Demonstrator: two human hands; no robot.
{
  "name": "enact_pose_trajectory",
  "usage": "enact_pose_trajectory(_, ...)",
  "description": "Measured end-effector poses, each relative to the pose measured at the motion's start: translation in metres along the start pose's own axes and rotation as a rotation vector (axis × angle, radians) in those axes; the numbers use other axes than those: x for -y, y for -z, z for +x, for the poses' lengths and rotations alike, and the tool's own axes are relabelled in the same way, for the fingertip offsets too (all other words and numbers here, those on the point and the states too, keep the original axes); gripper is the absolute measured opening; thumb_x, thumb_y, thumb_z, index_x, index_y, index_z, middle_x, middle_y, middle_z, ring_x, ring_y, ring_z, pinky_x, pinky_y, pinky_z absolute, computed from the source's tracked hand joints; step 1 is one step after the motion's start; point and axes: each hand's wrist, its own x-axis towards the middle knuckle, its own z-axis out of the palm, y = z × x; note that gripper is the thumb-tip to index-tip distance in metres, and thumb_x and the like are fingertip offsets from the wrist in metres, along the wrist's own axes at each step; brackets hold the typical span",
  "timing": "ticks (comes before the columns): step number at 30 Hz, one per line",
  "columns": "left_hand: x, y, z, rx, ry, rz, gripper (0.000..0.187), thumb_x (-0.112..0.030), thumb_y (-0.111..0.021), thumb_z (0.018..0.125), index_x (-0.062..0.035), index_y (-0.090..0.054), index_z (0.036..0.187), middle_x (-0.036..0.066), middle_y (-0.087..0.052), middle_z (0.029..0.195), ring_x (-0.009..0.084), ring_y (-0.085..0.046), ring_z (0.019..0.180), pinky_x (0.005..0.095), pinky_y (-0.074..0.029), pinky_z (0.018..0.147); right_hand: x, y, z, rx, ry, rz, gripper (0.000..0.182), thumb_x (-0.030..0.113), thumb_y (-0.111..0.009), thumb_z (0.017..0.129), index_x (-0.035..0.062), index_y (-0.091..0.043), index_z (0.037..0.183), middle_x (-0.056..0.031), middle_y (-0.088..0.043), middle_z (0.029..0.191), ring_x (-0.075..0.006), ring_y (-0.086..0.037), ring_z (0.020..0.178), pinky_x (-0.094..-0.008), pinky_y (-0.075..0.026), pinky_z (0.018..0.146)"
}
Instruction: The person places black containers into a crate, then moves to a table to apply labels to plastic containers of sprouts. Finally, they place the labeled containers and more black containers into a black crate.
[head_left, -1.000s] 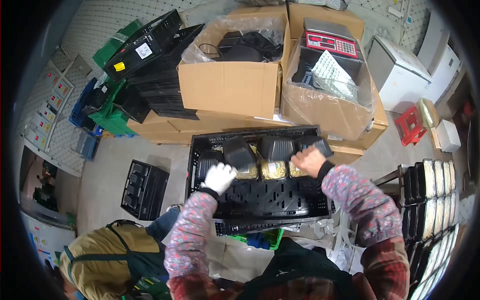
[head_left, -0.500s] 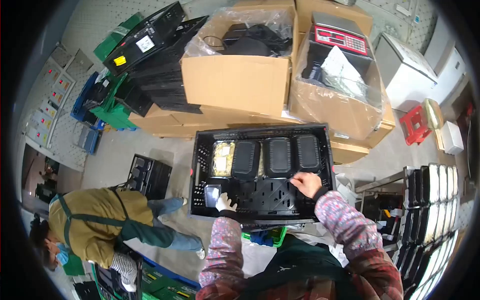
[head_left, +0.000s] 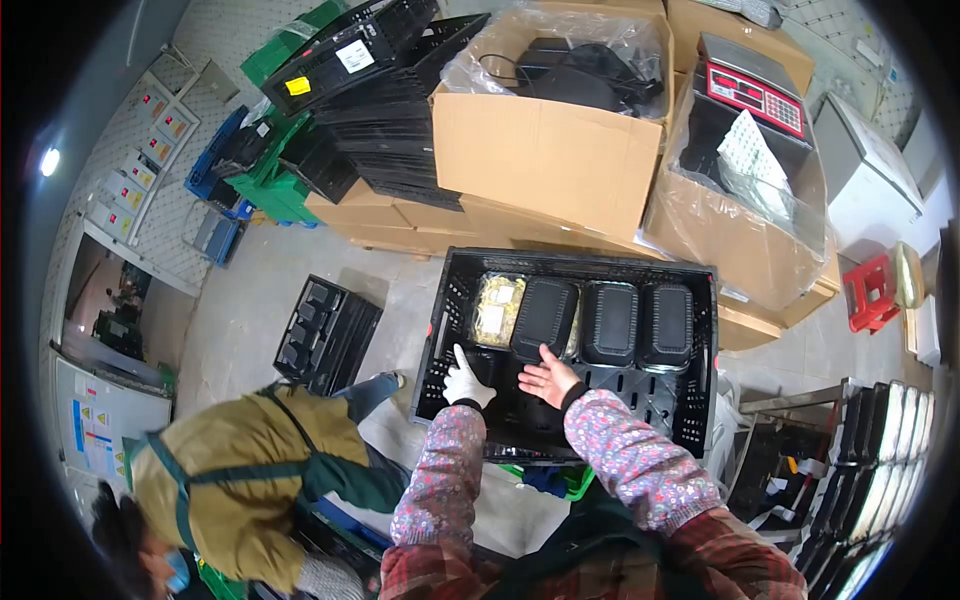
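A black plastic crate [head_left: 580,258] stands in front of me. Along its far side sit a clear-topped tray of yellow-green food [head_left: 498,310] and three black trays [head_left: 610,320], bottoms up. More yellow-green food shows at the edge of the leftmost black tray [head_left: 545,312]. My left hand [head_left: 467,384], in a white glove, is over the crate's near left part, index finger stretched out, holding nothing visible. My bare right hand [head_left: 549,378] is open, fingers apart, just before that leftmost black tray. A dark shape between and below the hands cannot be made out.
Behind the crate are cardboard boxes [head_left: 548,150] with plastic liners and a scale [head_left: 755,95]. Flattened black crates [head_left: 385,150] are stacked back left. A co-worker [head_left: 230,470] bends at the left, near another black crate [head_left: 325,330]. Stacked trays [head_left: 870,460] stand at right.
My view has shifted, so the crate appears further right. My left hand has left the small tray at the near left corner. My right hand has moved left, its fingers now spread.
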Motion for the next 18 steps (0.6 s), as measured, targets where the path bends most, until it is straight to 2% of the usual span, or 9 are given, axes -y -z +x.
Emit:
enact_pose_trajectory(3,0.008,0.016,-0.018,-0.192,-0.042,-0.082,0.121,-0.024,-0.08,0.057,-0.0136,-0.002,0.149,0.017,-0.048,0.126,0.0356,-0.05,0.113,0.049,-0.045,0.09,-0.004,-0.012,0.011,-0.051,0.017,0.172,0.101,0.056,-0.065,0.08,-0.0077,-0.013,0.138,-0.0239,-0.04,0.135,-0.0414,-0.05,0.115,-0.0544,-0.046,0.095)
enact_pose_trajectory(5,0.015,0.024,-0.036,-0.409,-0.096,-0.128,0.113,-0.017,-0.076,0.057,-0.0091,-0.009,0.148,0.016,-0.056,0.113,0.0343,-0.055,0.105,0.0466,-0.047,0.086,-0.004,-0.01,0.002,-0.078,0.067,0.158,0.102,0.062,-0.063,0.078,-0.0077,-0.016,0.136,-0.0238,-0.042,0.134,-0.0414,-0.052,0.112,-0.0541,-0.047,0.094)
enact_pose_trajectory(7,0.042,0.016,-0.017,-0.616,-0.247,-0.801,0.095,0.002,-0.063,0.06,-0.002,-0.021,0.145,0.01,-0.063,0.089,0.0231,-0.057,0.064,0.0332,-0.05,0.063,0.001,0.0,0.001,-0.038,0.057,0.131,0.106,0.067,-0.055,0.08,-0.0075,-0.01,0.14,-0.0245,-0.044,0.132,-0.0397,-0.053,0.11,-0.0538,-0.048,0.09)
enact_pose_trajectory(9,0.032,0.046,-0.022,-0.627,-0.312,-0.817,0.093,0.006,-0.059,0.061,-0.0016,-0.021,0.145,0.01,-0.063,0.092,0.0202,-0.053,0.059,0.0297,-0.048,0.058,0.003,0.01,0.0,-0.044,0.057,0.097,0.104,0.067,-0.053,0.082,-0.0072,-0.01,0.141,-0.0255,-0.045,0.13,-0.0394,-0.054,0.11,-0.0532,-0.049,0.09)
enact_pose_trajectory(10,0.031,0.04,-0.015,-0.548,-0.327,-0.786,0.096,0.002,-0.061,0.06,-0.0027,-0.02,0.146,0.013,-0.062,0.098,0.022,-0.054,0.066,0.0333,-0.049,0.065,0.001,0.013,-0.003,-0.056,0.058,0.08,0.103,0.066,-0.053,0.082,-0.0071,-0.01,0.141,-0.0257,-0.045,0.13,-0.0394,-0.054,0.11,-0.0532,-0.049,0.09)
enact_pose_trajectory(11,0.047,0.001,0.015,-0.474,-0.393,-0.612,0.106,-0.013,-0.073,0.06,-0.0055,-0.014,0.148,0.02,-0.054,0.122,0.0282,-0.058,0.09,0.0395,-0.049,0.08,0.006,0.009,-0.002,-0.054,0.069,0.061,0.102,0.065,-0.053,0.083,-0.007,-0.01,0.141,-0.026,-0.045,0.13,-0.0394,-0.055,0.109,-0.0532,-0.049,0.09)
enact_pose_trajectory(13,0.031,-0.012,0.008,-0.281,-0.211,-0.253,0.125,-0.035,-0.083,0.057,-0.0104,-0.003,0.149,0.023,-0.031,0.145,0.0377,-0.05,0.117,0.0463,-0.043,0.096,0.008,0.009,-0.007,-0.076,0.054,0.035,0.098,0.065,-0.054,0.083,-0.0053,-0.016,0.14,-0.0255,-0.045,0.13,-0.0389,-0.055,0.109,-0.0519,-0.05,0.088)
enact_pose_trajectory(16,0.009,0.002,0.007,0.128,-0.01,-0.169,0.138,-0.046,-0.084,0.054,-0.0163,0.013,0.148,0.023,-0.01,0.153,0.0402,-0.045,0.124,0.0473,-0.043,0.098,0.011,0.021,-0.01,-0.087,0.054,0.0,0.09,0.062,-0.054,0.085,-0.004,-0.023,0.137,-0.0246,-0.047,0.128,-0.0371,-0.056,0.107,-0.05,-0.051,0.086)
enact_pose_trajectory(18,0.008,-0.007,0.018,0.132,-0.049,-0.149,0.136,-0.042,-0.083,0.055,-0.0141,0.012,0.148,0.023,-0.034,0.14,0.0373,-0.052,0.116,0.0422,-0.047,0.094,0.014,0.02,-0.014,-0.126,0.061,0.005,0.081,0.059,-0.055,0.087,-0.0041,-0.034,0.132,-0.0223,-0.054,0.121,-0.0337,-0.06,0.102,-0.047,-0.053,0.081)
